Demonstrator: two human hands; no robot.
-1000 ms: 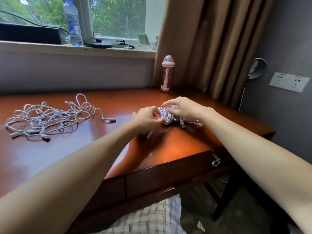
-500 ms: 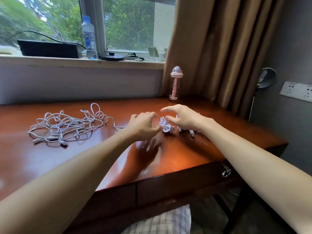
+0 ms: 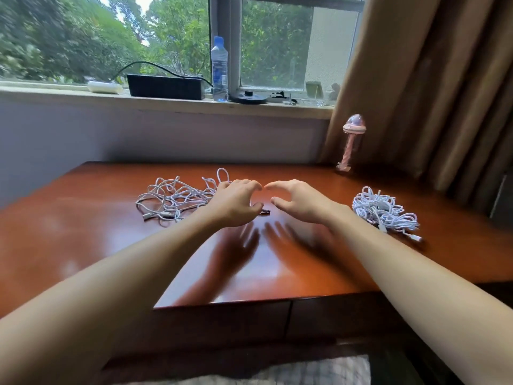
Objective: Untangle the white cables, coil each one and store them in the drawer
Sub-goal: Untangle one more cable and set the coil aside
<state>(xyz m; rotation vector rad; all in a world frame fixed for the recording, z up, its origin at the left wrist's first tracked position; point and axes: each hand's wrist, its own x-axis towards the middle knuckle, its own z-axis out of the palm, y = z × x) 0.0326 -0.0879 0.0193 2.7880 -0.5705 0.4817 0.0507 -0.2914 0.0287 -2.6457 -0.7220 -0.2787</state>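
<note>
At the bottom edge of the frame lies a strip of checked fabric [image 3: 277, 370]; just above it runs the dark front of the drawer [image 3: 333, 315], closed under the lip of the reddish wooden desk [image 3: 83, 232]. Two bare forearms reach in from the lower corners. At mid-frame the left hand [image 3: 236, 202] and the right hand [image 3: 299, 202] hover side by side above the desktop, fingers loosely curved, thumbs apart from the fingers, nothing held in either; their reflections show blurred on the polished wood below.

The loose tangle of white cables [image 3: 175, 197] sprawls left of centre; its right edge runs behind the left hand, and whether the fingers touch it cannot be told. The coiled bundle of white cables [image 3: 383, 209] sits at the right of the desk, apart from the right hand.

Farther back, at the desk's rear right, a pink bottle [image 3: 351, 143] stands upright beside the brown curtain [image 3: 430, 79]. On the windowsill [image 3: 166, 105] above sit a black box [image 3: 165, 86] and a clear water bottle [image 3: 219, 69]; green trees [image 3: 69, 43] fill the window at the upper left.
</note>
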